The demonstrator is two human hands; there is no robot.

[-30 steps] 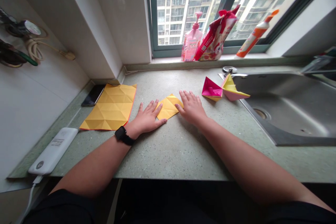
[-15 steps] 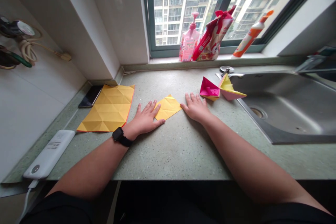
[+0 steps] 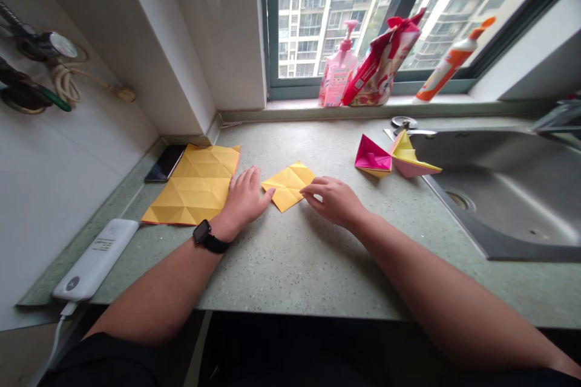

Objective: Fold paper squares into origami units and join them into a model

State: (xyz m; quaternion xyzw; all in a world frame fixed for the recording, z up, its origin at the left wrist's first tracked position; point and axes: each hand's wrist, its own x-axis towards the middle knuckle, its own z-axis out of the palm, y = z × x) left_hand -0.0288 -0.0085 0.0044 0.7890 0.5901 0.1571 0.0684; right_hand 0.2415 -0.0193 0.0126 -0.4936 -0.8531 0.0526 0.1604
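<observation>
A small folded piece of yellow paper (image 3: 285,186), creased across its middle, lies on the counter between my hands. My left hand (image 3: 245,196), a black watch on its wrist, rests flat and open at the paper's left side, thumb tip by its lower left edge. At the right edge, the thumb and fingertips of my right hand (image 3: 333,198) come together in a pinch on the paper. Left of my left hand lies a larger yellow sheet (image 3: 195,187) with many creases and a red-orange edge. Beyond my right hand stand a magenta folded paper shape (image 3: 373,157) and a yellow-and-pink one (image 3: 411,158).
A steel sink (image 3: 508,193) is set into the counter (image 3: 272,272) at right. On the left are a phone (image 3: 166,163) and a white power bank (image 3: 96,261) with a cable. A pump bottle (image 3: 338,75), red bag (image 3: 384,66) and orange-white bottle (image 3: 449,66) line the windowsill.
My left hand has slid left off the small paper. My right hand, flat before, has curled its fingers and come onto the paper's right edge. The view has shifted slightly.
</observation>
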